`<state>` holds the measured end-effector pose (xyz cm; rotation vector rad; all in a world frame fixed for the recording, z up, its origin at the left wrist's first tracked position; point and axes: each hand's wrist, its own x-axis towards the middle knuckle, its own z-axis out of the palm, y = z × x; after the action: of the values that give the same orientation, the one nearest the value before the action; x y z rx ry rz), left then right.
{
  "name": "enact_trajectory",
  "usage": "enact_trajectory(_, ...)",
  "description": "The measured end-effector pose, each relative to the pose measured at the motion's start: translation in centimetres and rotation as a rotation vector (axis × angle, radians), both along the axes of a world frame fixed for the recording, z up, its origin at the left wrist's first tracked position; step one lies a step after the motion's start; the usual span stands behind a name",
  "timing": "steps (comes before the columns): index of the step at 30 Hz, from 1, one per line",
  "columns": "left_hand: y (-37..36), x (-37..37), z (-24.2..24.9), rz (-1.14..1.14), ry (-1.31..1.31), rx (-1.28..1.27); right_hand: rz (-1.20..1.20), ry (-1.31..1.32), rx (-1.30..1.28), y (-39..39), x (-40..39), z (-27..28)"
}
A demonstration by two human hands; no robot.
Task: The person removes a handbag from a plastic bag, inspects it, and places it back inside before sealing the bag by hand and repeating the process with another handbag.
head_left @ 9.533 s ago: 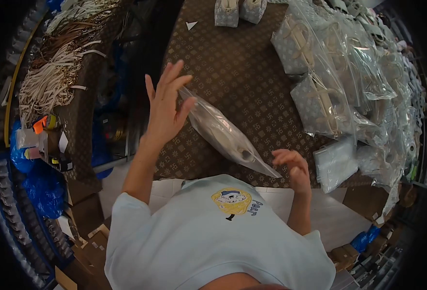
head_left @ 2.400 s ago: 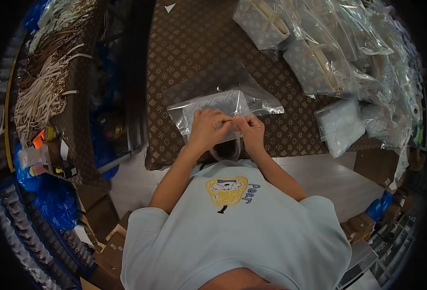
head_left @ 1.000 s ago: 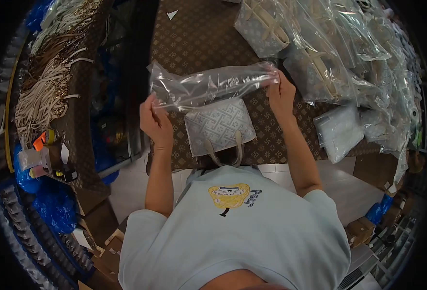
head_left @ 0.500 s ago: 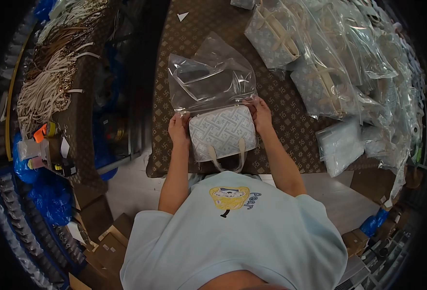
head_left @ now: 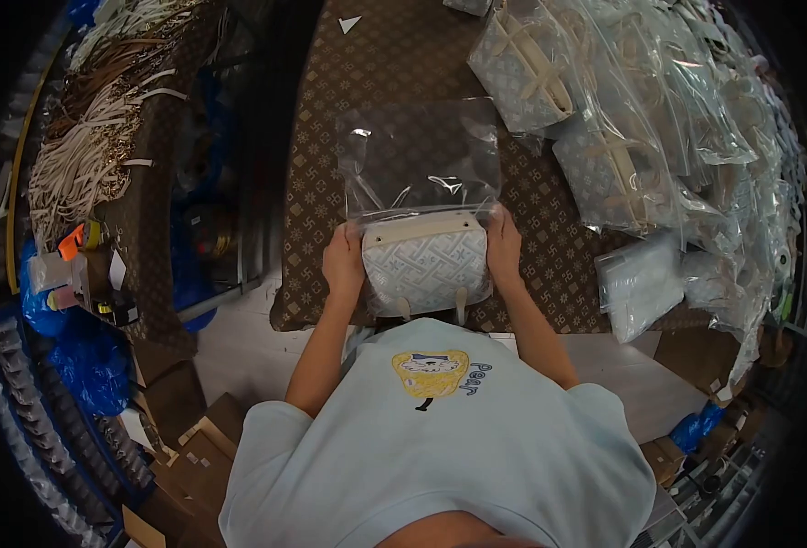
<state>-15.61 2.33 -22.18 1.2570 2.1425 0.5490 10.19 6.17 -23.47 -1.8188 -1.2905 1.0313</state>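
A pale patterned handbag (head_left: 426, 265) lies near the front edge of the brown patterned table, its two short handles toward my shirt. Beyond it a clear plastic bag (head_left: 421, 160) spreads flat, its near edge meeting the handbag's far side. My left hand (head_left: 343, 260) is closed at the handbag's left side, at the corner of the plastic. At the right side my right hand (head_left: 504, 245) grips the other corner of the plastic. The fingertips of both hands are partly hidden behind the plastic and the handbag.
Plastic-wrapped handbags (head_left: 613, 173) are heaped along the right of the table (head_left: 321, 173). A flat clear packet (head_left: 641, 285) lies at the right front. Bundles of straps (head_left: 88, 169) hang over a stand at the left, above blue plastic bags (head_left: 97, 370).
The plastic bag has flattened and come down closer. The handbag has tilted, showing its pale far edge with two small studs. Both hands have moved slightly down and right.
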Motion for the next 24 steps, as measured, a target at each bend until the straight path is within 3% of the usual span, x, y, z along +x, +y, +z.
enact_trajectory(2, -0.3, 0.8, 2.9, 0.002, 0.077, -0.003, 0.001, -0.04, 0.03, -0.9, -0.2, 1.8)
enact_trajectory(3, -0.7, 1.3, 3.5, 0.004, 0.155, -0.007, 0.058, -0.195, -0.069, -1.4, -0.4, 2.6)
enact_trajectory(5, -1.6, 1.9, 2.4, -0.036, 0.115, 0.103, 0.108, -0.35, -0.175, -2.4, -0.3, 2.2)
enact_trajectory(7, -2.6, 2.1, 0.3, -0.065, 0.073, 0.219, 0.025, -0.177, 0.225, -3.3, -0.2, -0.8)
enact_trajectory(9, -3.4, 1.8, -1.7, -0.074, -0.04, 0.427, 0.057, -0.144, 0.334, -3.8, 0.5, -2.4)
enact_trajectory(11, -3.7, 1.1, -2.7, -0.049, -0.128, 0.348, 0.086, -0.115, 0.445, -3.7, 1.2, -3.6)
enact_trajectory(13, -4.1, 1.0, -3.1, -0.022, -0.223, 0.254, 0.042, 0.071, 0.218, -3.6, 1.6, -3.8)
enact_trajectory(14, -3.5, 0.9, -3.4, -0.012, -0.241, 0.294, 0.047, 0.069, 0.217, -3.3, 2.1, -4.3)
enact_trajectory(16, -2.7, 0.3, -3.7, 0.0, -0.253, 0.338, 0.111, 0.347, 0.01, -2.6, 2.6, -4.9)
enact_trajectory(18, -2.1, 0.0, -3.7, 0.078, -0.443, 0.184, 0.096, 0.336, 0.004, -2.7, 2.9, -4.5)
enact_trajectory(22, -3.7, 0.2, -2.4, 0.169, -0.373, 0.132, 0.08, 0.253, -0.159, -2.3, 3.8, -0.7)
enact_trajectory(24, -3.7, -0.6, 1.3, -0.065, -0.168, -0.055, 0.116, 0.261, -0.279, -1.6, 4.3, 4.8)
